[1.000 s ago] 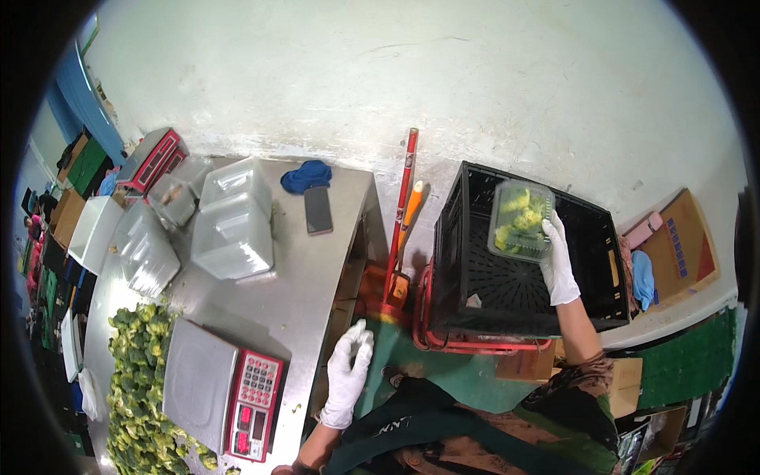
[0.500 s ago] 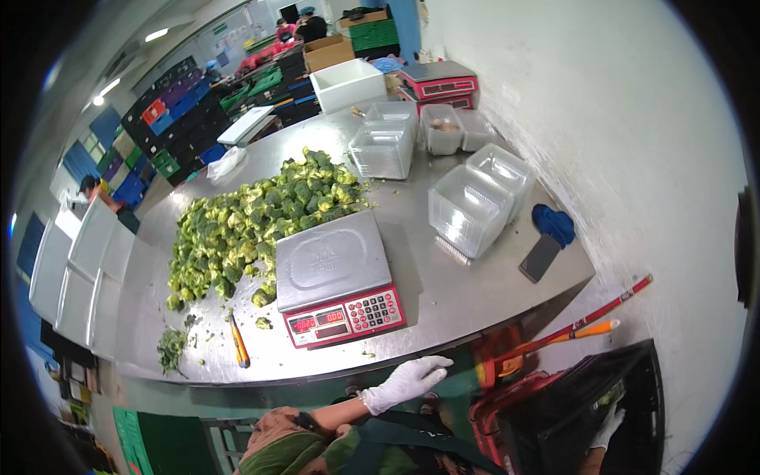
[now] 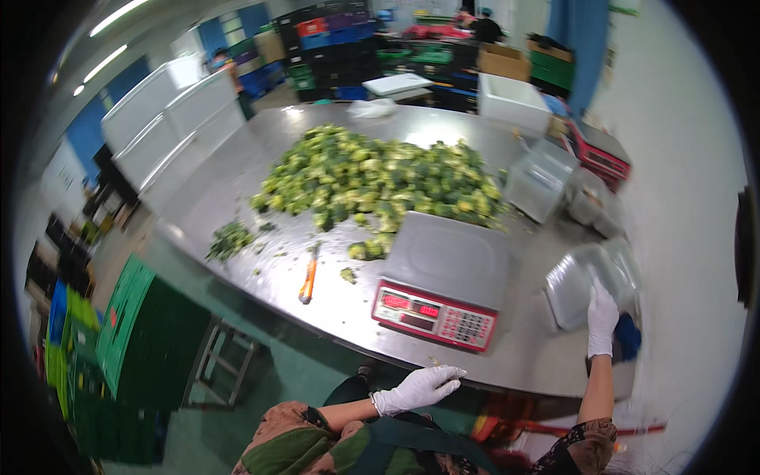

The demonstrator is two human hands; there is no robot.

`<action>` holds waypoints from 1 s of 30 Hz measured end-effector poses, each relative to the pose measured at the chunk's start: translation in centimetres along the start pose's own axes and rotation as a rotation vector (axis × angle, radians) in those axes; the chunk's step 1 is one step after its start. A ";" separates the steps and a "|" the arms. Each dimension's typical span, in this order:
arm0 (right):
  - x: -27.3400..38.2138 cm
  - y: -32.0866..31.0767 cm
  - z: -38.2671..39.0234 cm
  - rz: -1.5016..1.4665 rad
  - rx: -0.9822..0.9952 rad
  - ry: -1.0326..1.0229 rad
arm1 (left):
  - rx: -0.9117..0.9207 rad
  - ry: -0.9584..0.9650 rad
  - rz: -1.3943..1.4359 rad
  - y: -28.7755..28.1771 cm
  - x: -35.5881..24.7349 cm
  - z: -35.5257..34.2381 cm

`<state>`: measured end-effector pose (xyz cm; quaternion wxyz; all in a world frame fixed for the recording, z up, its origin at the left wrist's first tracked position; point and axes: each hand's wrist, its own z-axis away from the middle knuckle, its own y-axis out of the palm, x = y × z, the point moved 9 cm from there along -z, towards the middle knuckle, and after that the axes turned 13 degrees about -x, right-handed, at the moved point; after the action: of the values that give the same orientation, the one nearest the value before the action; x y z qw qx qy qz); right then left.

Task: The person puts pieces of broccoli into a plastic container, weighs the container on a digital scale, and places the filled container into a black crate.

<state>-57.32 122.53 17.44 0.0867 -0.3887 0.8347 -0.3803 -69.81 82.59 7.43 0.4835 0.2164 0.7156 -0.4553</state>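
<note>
My left hand (image 3: 418,390), in a white glove, hovers before the table's front edge, fingers stretched out and holding nothing. To the right, my white-gloved right hand (image 3: 602,323) reaches over the table to the near stack of clear plastic tubs (image 3: 574,285). Its outstretched fingers overlap the stack; blur hides whether they touch it. Between the hands stands a scale (image 3: 447,261) with a grey plate and a red front panel, nothing on the plate. Behind it spreads a large heap of broccoli florets (image 3: 380,178). An orange-handled knife (image 3: 309,277) lies left of the scale.
More clear tubs (image 3: 541,180) and a second red scale (image 3: 603,154) stand along the right side of the steel table (image 3: 198,198). A white foam box (image 3: 513,103) sits at the back. Green crates (image 3: 131,332) and a metal stool (image 3: 226,364) are at left. Broccoli trimmings (image 3: 229,240) lie nearby.
My right hand has risen from the black crate at lower right to the near clear tubs. The view has turned, shifting the table's contents rightward. My left hand stays near the table's front edge.
</note>
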 end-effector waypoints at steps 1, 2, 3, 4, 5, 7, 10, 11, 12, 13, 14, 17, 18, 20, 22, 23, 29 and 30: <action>0.5 2.4 -0.5 0.034 0.146 0.087 | -0.099 0.002 -0.016 -1.7 0.5 1.0; 0.9 3.9 -0.9 0.089 0.289 0.166 | -0.194 0.013 -0.023 -3.1 1.3 2.2; -0.1 4.5 -1.2 0.009 0.218 0.115 | -0.247 -0.016 0.001 -4.2 2.6 2.9; -0.1 4.6 -1.4 -0.148 0.156 0.070 | -0.299 -0.054 0.023 -5.4 3.7 3.9; -1.5 5.5 -1.2 -0.309 0.141 0.064 | -0.305 -0.180 0.028 -6.2 5.4 4.8; -1.7 6.3 -1.1 -0.269 0.221 0.035 | -0.379 -0.343 0.123 -7.5 8.4 6.6; -2.3 6.9 -1.7 -0.063 0.165 -0.053 | -0.451 -0.471 0.322 -8.4 10.8 7.9; -2.3 7.0 -2.1 0.003 0.140 -0.079 | -0.474 -0.446 0.312 -9.0 10.7 7.8; -2.6 7.2 -1.9 -0.012 0.168 -0.068 | -0.495 -0.421 0.302 -9.8 10.7 7.5; -2.9 7.3 -1.6 -0.025 0.195 -0.054 | -0.489 -0.428 0.298 -10.2 10.6 7.7; -3.0 7.4 -1.7 -0.043 0.207 -0.035 | -0.502 -0.441 0.294 -11.0 11.2 7.6; -2.1 6.8 -2.1 -0.480 0.132 -0.005 | -0.568 -0.427 0.243 -13.6 12.5 7.5; -1.7 7.4 -1.9 -0.397 0.177 -0.029 | -0.598 -0.448 0.265 -14.1 14.3 7.8; -0.2 8.3 -2.1 -0.227 0.265 -0.070 | -0.635 -0.463 0.210 -17.0 13.8 7.6; -0.8 8.0 -2.4 -0.206 0.224 -0.033 | -0.758 -0.371 0.035 -20.2 16.1 7.5; -1.6 8.0 -2.5 -0.189 0.198 -0.011 | -0.822 -0.360 -0.012 -22.1 16.6 7.4; -6.9 3.8 -4.8 0.036 -0.094 0.326 | -0.999 -0.132 -0.618 -32.7 19.0 5.6; -4.7 2.8 -6.0 -0.034 -0.166 0.295 | -0.987 -0.093 -0.698 -33.9 19.7 5.6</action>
<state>-58.41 130.39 18.91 -0.0759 -0.3487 0.8602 -0.3643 -101.08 58.54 4.30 0.3797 -0.3011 0.8491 -0.2103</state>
